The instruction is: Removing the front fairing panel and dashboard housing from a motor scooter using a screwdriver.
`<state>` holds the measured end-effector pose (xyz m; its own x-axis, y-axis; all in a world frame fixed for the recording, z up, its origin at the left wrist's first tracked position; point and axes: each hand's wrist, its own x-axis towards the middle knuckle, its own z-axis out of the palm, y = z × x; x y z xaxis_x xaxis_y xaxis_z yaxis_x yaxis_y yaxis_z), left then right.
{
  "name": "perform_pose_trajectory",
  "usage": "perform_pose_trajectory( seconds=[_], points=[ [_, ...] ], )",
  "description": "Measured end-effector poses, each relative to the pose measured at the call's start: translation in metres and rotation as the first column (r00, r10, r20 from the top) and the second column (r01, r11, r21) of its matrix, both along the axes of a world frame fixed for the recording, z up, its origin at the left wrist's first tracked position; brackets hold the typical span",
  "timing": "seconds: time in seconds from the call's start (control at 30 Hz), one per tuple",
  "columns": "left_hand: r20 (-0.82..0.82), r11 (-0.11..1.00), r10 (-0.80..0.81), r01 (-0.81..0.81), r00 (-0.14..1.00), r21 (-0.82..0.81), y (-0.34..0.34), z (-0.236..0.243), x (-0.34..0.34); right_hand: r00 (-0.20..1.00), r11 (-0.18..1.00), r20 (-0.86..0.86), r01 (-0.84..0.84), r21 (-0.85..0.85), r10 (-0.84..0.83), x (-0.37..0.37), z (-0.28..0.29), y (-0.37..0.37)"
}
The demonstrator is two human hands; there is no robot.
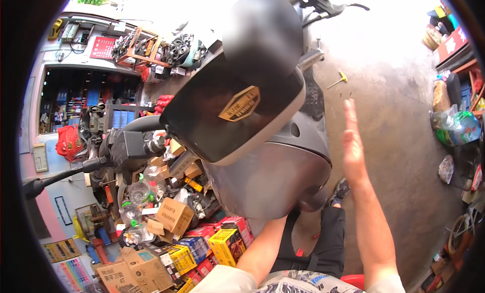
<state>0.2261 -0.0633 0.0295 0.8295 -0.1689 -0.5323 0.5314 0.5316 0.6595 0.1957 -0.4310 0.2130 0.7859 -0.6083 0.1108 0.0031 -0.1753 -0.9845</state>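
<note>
A dark scooter front fills the middle, with a glossy black upper panel (197, 111) bearing a gold badge and a grey-brown lower panel (262, 179). My left forearm (262, 245) reaches up under the lower panel, which hides the left hand and whatever it touches. My right hand (352, 146) is raised to the right of the scooter, seen edge-on, its fingers stretched out and holding nothing. Beyond its fingertips, a tool with a yellow-green handle (342, 77) and a thin shaft lies on the concrete floor. Several tiny dark pieces (349, 94) lie near it.
A black handlebar lever (68, 177) sticks out left. Stacked boxes (174, 215), plastic bottles (139, 192) and cartons crowd the left floor. Bagged goods (457, 125) and shelving line the right edge. My shoe (341, 189) rests beside the scooter.
</note>
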Motion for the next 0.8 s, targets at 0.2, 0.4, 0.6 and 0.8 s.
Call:
perform_pose_trajectory(
  seconds=[0.2,0.4,0.6,0.8],
  points=[
    [0.016,0.994,0.004,-0.003,1.0,-0.11,-0.029,-0.011,-0.022,0.999,0.995,-0.042,0.037,0.096,-0.033,-0.029,0.043,-0.007],
    [0.039,0.974,-0.002,0.011,0.999,-0.228,-0.063,-0.016,-0.036,0.994,0.992,-0.043,0.102,0.071,-0.099,0.002,0.056,-0.008],
    [0.055,0.954,-0.004,0.02,0.998,-0.298,-0.079,-0.026,-0.053,0.999,0.897,0.014,-0.048,0.44,0.046,0.056,0.037,-0.003],
    [0.096,0.955,0.022,0.007,0.995,-0.298,-0.053,-0.056,-0.058,0.971,0.994,-0.235,-0.024,0.103,0.048,0.043,0.053,-0.063]
  ],
)
